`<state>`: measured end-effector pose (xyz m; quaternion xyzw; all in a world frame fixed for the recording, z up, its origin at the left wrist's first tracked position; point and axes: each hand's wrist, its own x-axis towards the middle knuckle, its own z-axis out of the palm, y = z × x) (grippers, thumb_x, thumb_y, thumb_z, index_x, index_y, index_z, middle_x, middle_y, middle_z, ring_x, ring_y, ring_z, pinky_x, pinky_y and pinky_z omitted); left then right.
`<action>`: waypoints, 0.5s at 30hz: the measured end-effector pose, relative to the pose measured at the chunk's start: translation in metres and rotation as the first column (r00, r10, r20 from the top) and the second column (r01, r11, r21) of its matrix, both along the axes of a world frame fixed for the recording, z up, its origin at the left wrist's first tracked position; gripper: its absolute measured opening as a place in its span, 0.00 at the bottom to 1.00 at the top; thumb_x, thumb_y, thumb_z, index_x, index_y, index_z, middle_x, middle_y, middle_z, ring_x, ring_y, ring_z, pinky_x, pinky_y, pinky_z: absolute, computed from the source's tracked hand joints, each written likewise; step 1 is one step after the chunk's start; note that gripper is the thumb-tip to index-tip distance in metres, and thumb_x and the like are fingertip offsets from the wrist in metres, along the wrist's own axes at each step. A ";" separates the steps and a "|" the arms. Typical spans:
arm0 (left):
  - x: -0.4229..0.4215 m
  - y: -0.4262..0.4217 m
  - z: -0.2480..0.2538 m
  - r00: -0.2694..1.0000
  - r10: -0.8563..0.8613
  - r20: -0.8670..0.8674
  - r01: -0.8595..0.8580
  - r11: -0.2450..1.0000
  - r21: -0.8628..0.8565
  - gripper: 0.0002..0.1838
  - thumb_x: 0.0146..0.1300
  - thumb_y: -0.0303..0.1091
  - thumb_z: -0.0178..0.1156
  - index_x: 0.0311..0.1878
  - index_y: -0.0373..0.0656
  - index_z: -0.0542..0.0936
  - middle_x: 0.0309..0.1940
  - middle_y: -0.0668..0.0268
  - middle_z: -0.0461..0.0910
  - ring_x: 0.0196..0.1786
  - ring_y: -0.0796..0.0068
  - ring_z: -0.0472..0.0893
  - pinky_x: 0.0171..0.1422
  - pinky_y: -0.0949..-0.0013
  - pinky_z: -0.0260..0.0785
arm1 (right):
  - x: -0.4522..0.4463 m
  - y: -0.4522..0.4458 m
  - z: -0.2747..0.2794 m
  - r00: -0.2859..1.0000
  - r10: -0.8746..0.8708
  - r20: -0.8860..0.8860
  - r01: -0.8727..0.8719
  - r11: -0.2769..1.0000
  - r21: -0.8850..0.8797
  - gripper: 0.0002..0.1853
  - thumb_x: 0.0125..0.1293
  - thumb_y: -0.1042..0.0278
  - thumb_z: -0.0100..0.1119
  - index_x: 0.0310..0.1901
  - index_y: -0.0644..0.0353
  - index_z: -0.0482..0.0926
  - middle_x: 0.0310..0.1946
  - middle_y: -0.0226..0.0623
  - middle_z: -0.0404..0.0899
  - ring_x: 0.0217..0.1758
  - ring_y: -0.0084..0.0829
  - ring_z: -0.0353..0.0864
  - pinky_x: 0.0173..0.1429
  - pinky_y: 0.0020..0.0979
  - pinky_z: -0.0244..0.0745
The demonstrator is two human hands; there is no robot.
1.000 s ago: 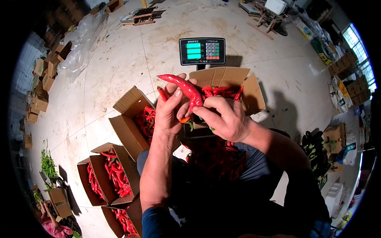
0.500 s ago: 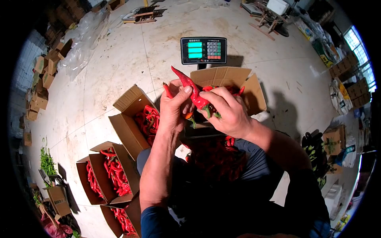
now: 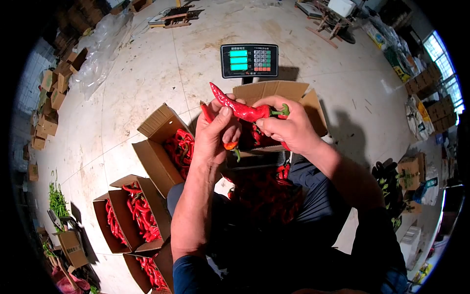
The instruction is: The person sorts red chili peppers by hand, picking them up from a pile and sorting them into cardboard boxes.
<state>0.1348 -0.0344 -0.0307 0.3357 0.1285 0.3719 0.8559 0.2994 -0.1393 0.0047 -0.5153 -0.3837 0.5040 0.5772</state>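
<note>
Between both hands lies a large, glossy red chili pepper point(image 3: 245, 111), its green stem to the right and its tip pointing up left. My left hand point(image 3: 215, 128) is closed around its tip half and also keeps a smaller red pepper point(image 3: 206, 112) in its palm, whose orange end and green stem poke out below. My right hand point(image 3: 289, 126) pinches the big pepper near the stem; a bit of red shows under that hand. Below the hands stands an open cardboard box point(image 3: 264, 89) with red peppers inside. A heap of red peppers point(image 3: 267, 196) rests at my lap, partly in shadow.
A scale display point(image 3: 249, 61) with lit green screens stands behind the box. Cardboard boxes of red peppers point(image 3: 142, 210) sit on the left. Green peppers point(image 3: 58, 201) lie at far left, dark eggplants point(image 3: 384, 186) at right. Plastic sheeting point(image 3: 100, 59) lies on the floor at upper left.
The large pepper has turned from steeply slanted to nearly level, its stem swinging up and right. My right hand has shifted right and now grips near the stem.
</note>
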 end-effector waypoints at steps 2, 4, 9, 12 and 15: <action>0.002 0.001 0.001 0.999 0.025 -0.036 -0.024 1.000 0.013 0.11 0.69 0.35 0.62 0.49 0.40 0.78 0.31 0.67 0.81 0.16 0.85 0.65 0.23 0.76 0.61 | 0.003 0.001 0.002 0.998 0.028 -0.058 -0.029 0.999 -0.031 0.18 0.60 0.76 0.66 0.53 0.66 0.78 0.34 0.32 0.80 0.29 0.15 0.75 0.29 0.18 0.66; 0.003 0.005 -0.005 0.999 0.027 -0.040 -0.024 0.997 0.068 0.09 0.69 0.35 0.62 0.45 0.41 0.78 0.23 0.70 0.77 0.15 0.85 0.64 0.23 0.76 0.61 | 0.003 0.002 0.004 0.999 0.024 0.032 -0.022 0.998 -0.053 0.22 0.61 0.77 0.66 0.57 0.66 0.75 0.36 0.37 0.80 0.33 0.18 0.77 0.30 0.19 0.67; 0.005 0.004 -0.004 0.993 0.077 -0.092 -0.074 0.997 0.036 0.08 0.68 0.35 0.64 0.38 0.42 0.79 0.16 0.75 0.70 0.15 0.85 0.64 0.23 0.76 0.60 | 0.014 0.010 -0.008 0.807 -0.122 0.578 -0.052 0.960 0.276 0.24 0.57 0.75 0.72 0.56 0.66 0.78 0.43 0.35 0.81 0.45 0.25 0.81 0.45 0.25 0.78; 0.007 0.004 -0.003 0.978 0.118 -0.171 -0.115 0.993 0.030 0.08 0.67 0.36 0.65 0.37 0.43 0.78 0.16 0.75 0.70 0.15 0.84 0.64 0.23 0.75 0.58 | 0.013 0.008 -0.005 0.574 -0.261 0.776 -0.078 0.926 0.369 0.23 0.56 0.72 0.74 0.54 0.63 0.79 0.45 0.37 0.82 0.46 0.32 0.83 0.48 0.30 0.79; 0.010 0.002 -0.003 0.950 0.157 -0.271 -0.153 0.988 0.035 0.08 0.67 0.36 0.66 0.36 0.43 0.78 0.16 0.75 0.70 0.16 0.84 0.64 0.22 0.76 0.57 | 0.004 0.004 -0.003 0.408 -0.279 0.869 -0.078 0.938 0.338 0.22 0.55 0.68 0.74 0.52 0.62 0.81 0.46 0.41 0.81 0.46 0.40 0.84 0.48 0.34 0.80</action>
